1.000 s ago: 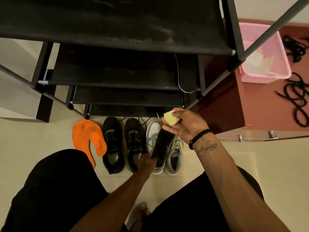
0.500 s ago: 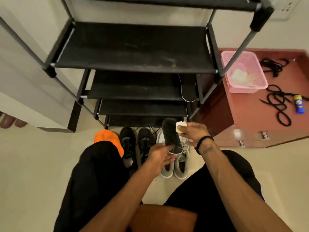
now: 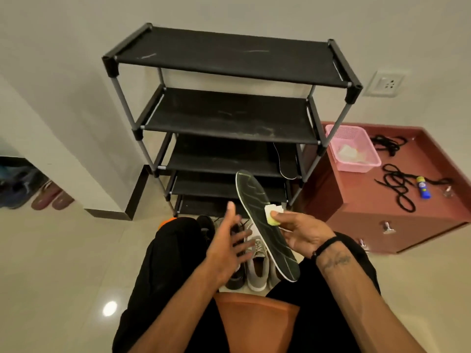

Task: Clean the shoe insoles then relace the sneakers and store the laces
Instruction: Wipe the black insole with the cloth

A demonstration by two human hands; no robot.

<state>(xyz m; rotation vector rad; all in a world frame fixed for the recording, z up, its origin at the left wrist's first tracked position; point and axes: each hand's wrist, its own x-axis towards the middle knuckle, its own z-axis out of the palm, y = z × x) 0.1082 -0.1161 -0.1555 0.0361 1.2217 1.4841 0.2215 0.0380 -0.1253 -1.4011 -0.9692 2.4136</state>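
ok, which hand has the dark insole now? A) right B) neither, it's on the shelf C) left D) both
A: the right hand holds the dark green-edged insole along with a small yellow sponge, while the left hand is spread open beside it, apart from it.

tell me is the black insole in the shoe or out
Out: the black insole is held in the air by the right hand, above the grey sneakers.

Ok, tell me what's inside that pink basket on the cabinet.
The pink basket holds some pale, crumpled material, whitish with a yellowish tinge, perhaps wipes or cloths. Anything beneath it is covered, and the near wall hides part of the floor.
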